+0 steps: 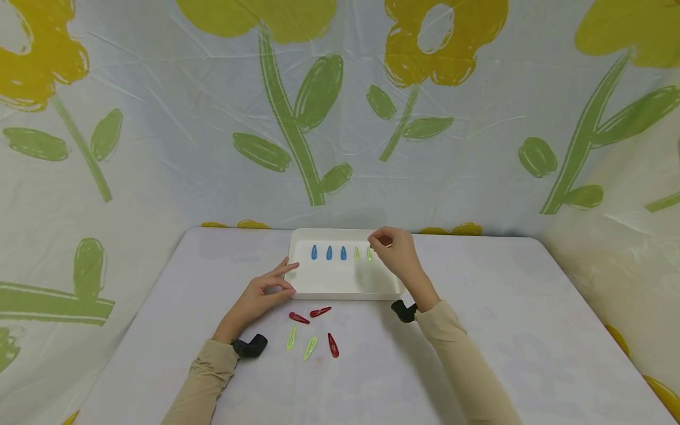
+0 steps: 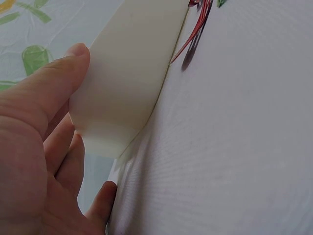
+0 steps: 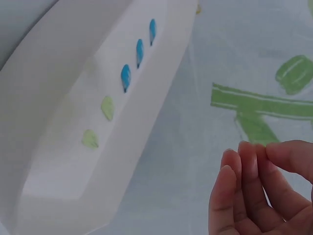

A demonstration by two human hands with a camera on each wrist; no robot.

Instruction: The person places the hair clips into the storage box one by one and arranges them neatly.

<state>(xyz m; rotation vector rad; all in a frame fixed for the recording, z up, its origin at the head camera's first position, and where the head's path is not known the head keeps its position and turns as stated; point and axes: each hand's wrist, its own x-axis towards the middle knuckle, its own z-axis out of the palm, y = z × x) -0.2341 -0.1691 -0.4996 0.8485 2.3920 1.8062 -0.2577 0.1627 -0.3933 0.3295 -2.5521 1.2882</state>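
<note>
Near the back of the table lies a shallow white tray [image 1: 345,296]. Inside it, a row runs from three blue snap hair clips [image 1: 329,253] to two pale green hair clips [image 1: 356,254]. My left hand [image 1: 264,295] holds the tray by its near left corner, the thumb [image 2: 66,73] against its wall. Over the tray's right end, my right hand [image 1: 395,251] has thumb and index fingertips together; no clip shows between them in the right wrist view. In front of the tray lie three red hair clips [image 1: 333,345] and two more green hair clips [image 1: 310,348].
A white cloth covers the table [image 1: 478,354]. Behind it hangs a curtain [image 1: 451,189] printed with flowers, close to the tray's far edge. Each wrist bears a small black camera mount [image 1: 249,346].
</note>
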